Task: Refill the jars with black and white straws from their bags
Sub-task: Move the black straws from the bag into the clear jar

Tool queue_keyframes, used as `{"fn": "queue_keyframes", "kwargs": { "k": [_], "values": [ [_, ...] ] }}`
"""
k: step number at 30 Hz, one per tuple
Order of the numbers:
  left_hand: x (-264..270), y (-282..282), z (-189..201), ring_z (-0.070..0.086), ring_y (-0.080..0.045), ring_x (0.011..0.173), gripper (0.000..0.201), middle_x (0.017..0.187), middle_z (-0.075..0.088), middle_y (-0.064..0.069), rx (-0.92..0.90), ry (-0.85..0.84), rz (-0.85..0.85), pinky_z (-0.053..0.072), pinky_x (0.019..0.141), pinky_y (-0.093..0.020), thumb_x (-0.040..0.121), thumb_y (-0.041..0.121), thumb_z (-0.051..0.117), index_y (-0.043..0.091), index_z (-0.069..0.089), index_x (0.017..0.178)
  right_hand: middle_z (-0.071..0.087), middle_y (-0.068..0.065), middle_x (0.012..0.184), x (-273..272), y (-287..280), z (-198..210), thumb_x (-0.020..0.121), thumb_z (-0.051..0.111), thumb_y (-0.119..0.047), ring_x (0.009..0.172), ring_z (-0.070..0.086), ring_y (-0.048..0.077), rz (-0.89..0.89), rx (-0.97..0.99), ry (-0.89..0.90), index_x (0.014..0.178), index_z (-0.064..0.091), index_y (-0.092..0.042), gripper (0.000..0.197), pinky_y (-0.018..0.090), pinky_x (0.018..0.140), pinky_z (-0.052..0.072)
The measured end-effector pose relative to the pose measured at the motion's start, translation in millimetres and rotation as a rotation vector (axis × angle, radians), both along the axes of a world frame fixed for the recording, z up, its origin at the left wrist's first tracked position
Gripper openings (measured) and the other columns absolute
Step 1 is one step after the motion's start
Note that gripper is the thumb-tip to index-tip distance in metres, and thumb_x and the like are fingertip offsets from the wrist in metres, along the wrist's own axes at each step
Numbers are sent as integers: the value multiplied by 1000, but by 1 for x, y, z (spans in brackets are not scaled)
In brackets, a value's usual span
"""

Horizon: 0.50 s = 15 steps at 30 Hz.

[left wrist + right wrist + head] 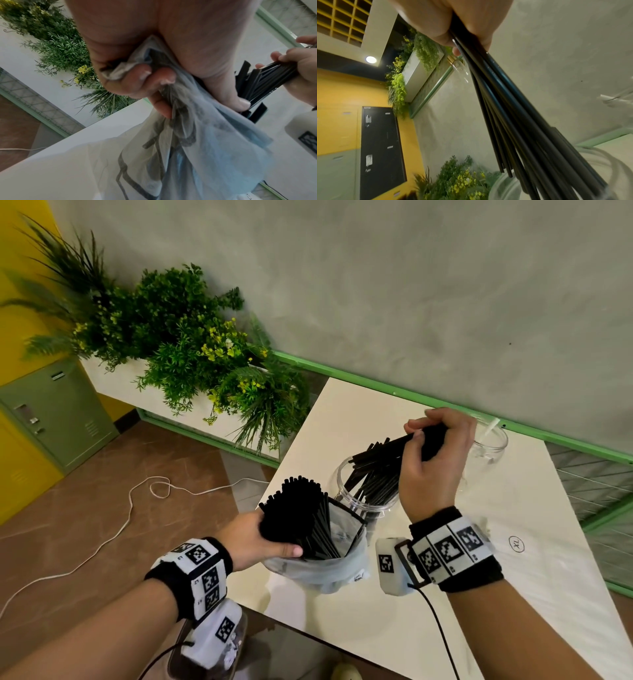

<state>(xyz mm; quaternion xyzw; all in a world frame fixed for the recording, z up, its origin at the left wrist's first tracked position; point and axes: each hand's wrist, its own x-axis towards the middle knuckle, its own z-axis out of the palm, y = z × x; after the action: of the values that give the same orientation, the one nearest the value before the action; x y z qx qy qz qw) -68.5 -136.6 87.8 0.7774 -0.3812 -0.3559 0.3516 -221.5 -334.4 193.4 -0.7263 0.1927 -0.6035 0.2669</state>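
Two hands share the refill at the white counter: the right hand, fingers clenched around a handful of black straws, tips them into the clear jar, while the left hand grips the bag with its remaining bundle, so release likely comes next.

**Surroundings Noted at the Work Station**

A white table stood against a grey wall edged by a green rail. An oval "XL" sticker lay on the table top. A white planter of green foliage with yellow flowers sat left of the table. A green metal cabinet stood against a yellow wall. A white cord trailed across the brown floor.
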Motion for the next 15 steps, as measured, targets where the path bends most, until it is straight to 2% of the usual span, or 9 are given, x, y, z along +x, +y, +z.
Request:
{"fn": "queue_keyframes", "kwargs": {
  "k": [1,2,4,6,8,10,12,15],
  "values": [
    [0,0,-1,61,3,95,84,95,67,21,3,-2,4,46,77,-13,35,81,72,35,64,104,50,18,99,3,1,-3,77,45,21,96,51,-2,-6,-27,29,103,54,-4,37,11,88,37],
    [0,-1,-1,61,2,95,86,96,67,20,5,-10,5,47,80,-16,35,81,72,33,64,106,47,10,102,6,-1,-8,78,45,22,93,50,-5,2,-27,54,101,55,1,33,9,86,37],
    [0,-1,-3,61,0,97,90,100,67,18,12,-26,1,49,85,-21,36,82,71,30,64,110,40,0,105,16,-6,-22,81,45,20,88,55,7,38,28,95,102,57,0,31,15,85,43],
    [0,0,-1,61,0,96,89,101,67,17,13,-33,-4,48,82,-17,39,80,72,29,64,112,37,4,108,24,-12,-38,83,45,17,87,55,14,51,68,150,104,57,1,29,14,86,44],
    [-2,1,2,60,2,94,83,98,65,19,13,-41,-3,44,74,-10,43,75,72,28,63,111,36,7,110,31,-17,-53,84,47,16,88,55,16,41,85,206,106,56,3,27,9,88,40],
    [-3,1,3,60,-1,94,80,98,65,17,19,-48,4,42,73,-10,45,71,73,28,63,111,36,8,110,36,-22,-68,85,47,13,88,54,17,25,97,263,106,54,3,24,8,88,39],
    [-4,1,3,61,-3,96,78,98,65,17,24,-42,13,43,74,-11,45,71,73,29,63,110,40,10,111,40,-27,-80,87,49,8,89,51,14,13,98,333,106,55,0,21,13,86,40],
    [-2,1,2,61,-2,96,91,98,64,19,26,-37,8,44,75,-12,36,82,68,30,63,110,49,10,110,42,-33,-89,90,55,-1,90,49,7,21,112,436,104,57,-4,15,21,82,42]
  ]
}}
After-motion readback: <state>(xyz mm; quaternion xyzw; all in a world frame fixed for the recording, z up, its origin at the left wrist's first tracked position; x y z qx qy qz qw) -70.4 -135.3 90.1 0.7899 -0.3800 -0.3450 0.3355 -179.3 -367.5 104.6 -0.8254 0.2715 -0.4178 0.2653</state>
